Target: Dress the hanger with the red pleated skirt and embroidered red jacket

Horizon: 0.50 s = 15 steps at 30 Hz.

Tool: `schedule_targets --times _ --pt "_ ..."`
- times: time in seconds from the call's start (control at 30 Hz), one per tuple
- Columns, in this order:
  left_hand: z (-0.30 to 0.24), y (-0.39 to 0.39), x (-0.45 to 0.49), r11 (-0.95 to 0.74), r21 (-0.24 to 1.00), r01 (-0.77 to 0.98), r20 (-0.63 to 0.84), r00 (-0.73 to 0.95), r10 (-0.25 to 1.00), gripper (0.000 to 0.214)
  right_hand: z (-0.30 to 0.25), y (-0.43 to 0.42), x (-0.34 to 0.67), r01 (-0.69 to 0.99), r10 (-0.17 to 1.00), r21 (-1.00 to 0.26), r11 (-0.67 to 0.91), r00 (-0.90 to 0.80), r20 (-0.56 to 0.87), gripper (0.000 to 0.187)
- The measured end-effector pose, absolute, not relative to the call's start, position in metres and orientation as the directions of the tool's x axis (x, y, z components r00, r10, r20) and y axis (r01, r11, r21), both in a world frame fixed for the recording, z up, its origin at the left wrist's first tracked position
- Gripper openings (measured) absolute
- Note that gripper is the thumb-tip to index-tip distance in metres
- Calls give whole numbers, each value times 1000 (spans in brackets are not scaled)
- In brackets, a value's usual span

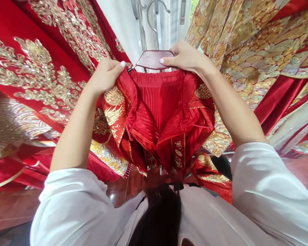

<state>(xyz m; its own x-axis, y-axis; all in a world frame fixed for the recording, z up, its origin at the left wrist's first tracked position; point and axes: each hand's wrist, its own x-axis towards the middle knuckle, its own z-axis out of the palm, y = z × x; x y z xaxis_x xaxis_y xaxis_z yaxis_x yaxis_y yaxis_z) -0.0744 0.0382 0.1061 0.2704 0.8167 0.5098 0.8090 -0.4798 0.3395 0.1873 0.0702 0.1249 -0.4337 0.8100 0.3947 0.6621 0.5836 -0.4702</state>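
A red garment with a pleated lining and gold embroidery hangs open-necked in front of me on a clothes hanger. The hanger has a broad, dull purple middle plate and a silver hook that points up. My left hand is closed on the garment's left shoulder, thumb on top, beside the hanger's end. With its thumb pressed on the plate's right part, my right hand grips the hanger; its other fingers are hidden behind. Gold-patterned sleeves droop at both sides of the garment.
Red clothing with gold beadwork hangs close on the left. Gold scale-patterned garments crowd the right side. A metal rail and white frame stand behind the hook. Below lies a reddish-brown floor.
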Motion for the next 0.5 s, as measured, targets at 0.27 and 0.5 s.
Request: schedule_targets --times 0.27,0.5 --pt "115 52 -56 -558 383 737 589 270 761 58 121 75 183 613 771 -468 637 -491 407 37" --pt "102 43 -74 -487 404 775 382 341 859 53 105 93 257 395 722 -654 645 -595 352 27"
